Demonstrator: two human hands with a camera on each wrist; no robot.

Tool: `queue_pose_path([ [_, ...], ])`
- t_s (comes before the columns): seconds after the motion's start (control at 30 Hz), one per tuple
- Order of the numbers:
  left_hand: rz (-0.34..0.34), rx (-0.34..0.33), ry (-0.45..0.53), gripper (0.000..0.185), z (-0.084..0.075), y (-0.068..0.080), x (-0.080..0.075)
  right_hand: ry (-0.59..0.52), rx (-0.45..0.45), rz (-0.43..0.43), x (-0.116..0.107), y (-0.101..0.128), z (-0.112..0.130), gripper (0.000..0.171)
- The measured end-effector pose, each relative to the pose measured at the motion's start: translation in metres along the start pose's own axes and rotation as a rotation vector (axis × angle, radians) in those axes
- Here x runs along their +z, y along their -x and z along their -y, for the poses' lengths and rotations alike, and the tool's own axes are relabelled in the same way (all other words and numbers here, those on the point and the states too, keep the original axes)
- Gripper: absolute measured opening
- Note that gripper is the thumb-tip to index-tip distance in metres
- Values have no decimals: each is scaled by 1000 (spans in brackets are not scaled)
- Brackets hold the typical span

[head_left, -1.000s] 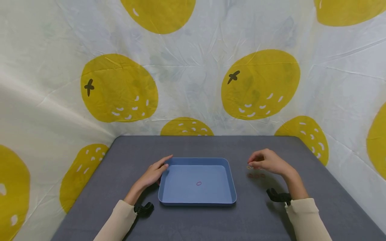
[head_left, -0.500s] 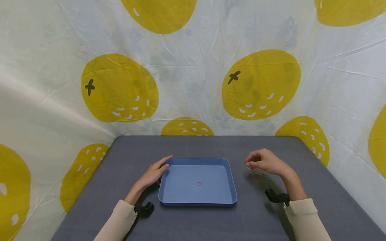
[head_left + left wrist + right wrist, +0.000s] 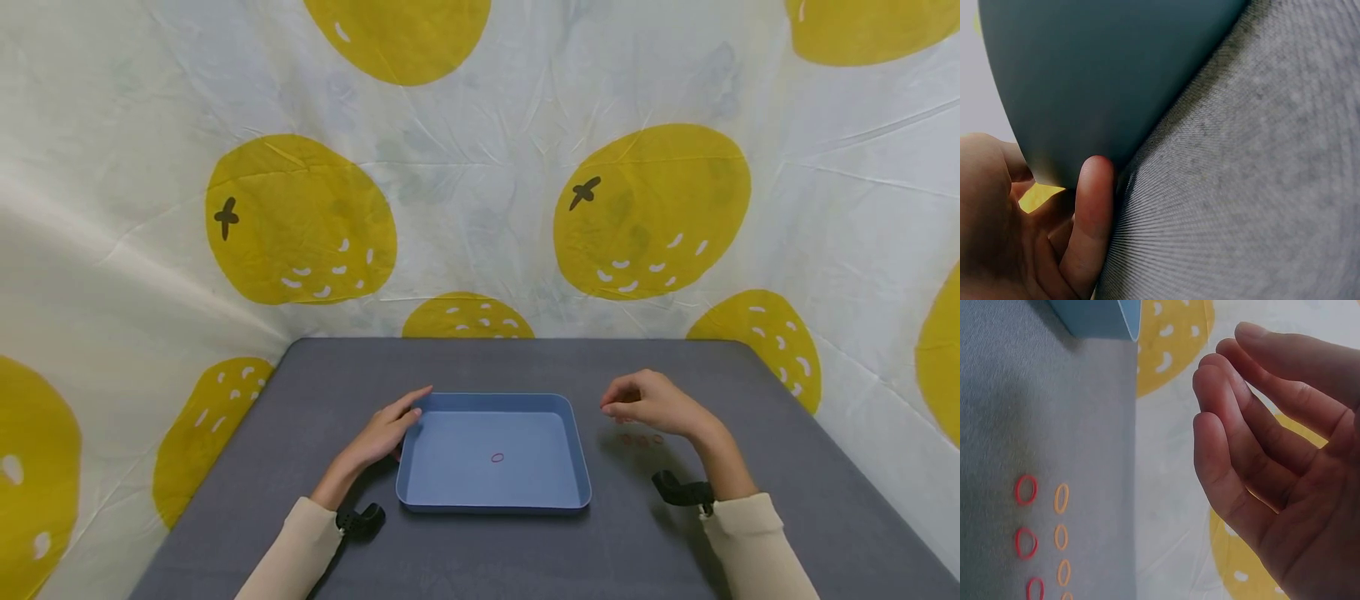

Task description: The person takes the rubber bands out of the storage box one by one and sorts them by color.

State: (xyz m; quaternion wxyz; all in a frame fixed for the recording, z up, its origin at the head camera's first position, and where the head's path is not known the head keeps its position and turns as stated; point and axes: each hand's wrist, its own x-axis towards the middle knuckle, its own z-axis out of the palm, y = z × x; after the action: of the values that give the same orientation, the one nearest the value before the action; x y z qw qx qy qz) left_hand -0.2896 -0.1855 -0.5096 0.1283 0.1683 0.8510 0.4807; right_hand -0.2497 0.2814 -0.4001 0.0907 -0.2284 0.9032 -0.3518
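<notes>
My left hand (image 3: 381, 433) holds the far left corner of a shallow blue tray (image 3: 450, 483). Its thumb lies over the rim, and in the left wrist view one finger presses the outer wall of the tray (image 3: 1104, 75), low by the cloth. One red rubber band (image 3: 492, 458) lies inside the tray. To the right of it my right hand (image 3: 652, 404) hovers above the table, fingers loosely bent and thumb near the index fingertip; no band shows between the tips. Below it lie a row of red rubber bands (image 3: 1016, 489) and a row of yellow rubber bands (image 3: 1056, 499).
A grey cloth (image 3: 487, 550) covers the table. White fabric with yellow fruit prints (image 3: 300, 221) hangs behind and at both sides. A black camera mount (image 3: 363, 522) is on the left wrist, and another camera mount (image 3: 678, 490) on the right.
My right hand has drifted left toward the tray, passing over the yellow bands, which now lie mostly behind its fingers. The left hand and the tray have stayed put.
</notes>
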Motion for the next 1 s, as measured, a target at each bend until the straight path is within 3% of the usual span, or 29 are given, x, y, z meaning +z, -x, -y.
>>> queue_pose_path([
  [0.33,2,-4,5,49,-1,1,0,31,-26,-1,9,-14,13,11],
  [0.73,6,-1,12,50,1,0,-1,-42,-78,67,27,-40,34,10],
  [1.0,6,-1,10,49,2,-2,-1,-22,-107,93,39,-55,48,7],
])
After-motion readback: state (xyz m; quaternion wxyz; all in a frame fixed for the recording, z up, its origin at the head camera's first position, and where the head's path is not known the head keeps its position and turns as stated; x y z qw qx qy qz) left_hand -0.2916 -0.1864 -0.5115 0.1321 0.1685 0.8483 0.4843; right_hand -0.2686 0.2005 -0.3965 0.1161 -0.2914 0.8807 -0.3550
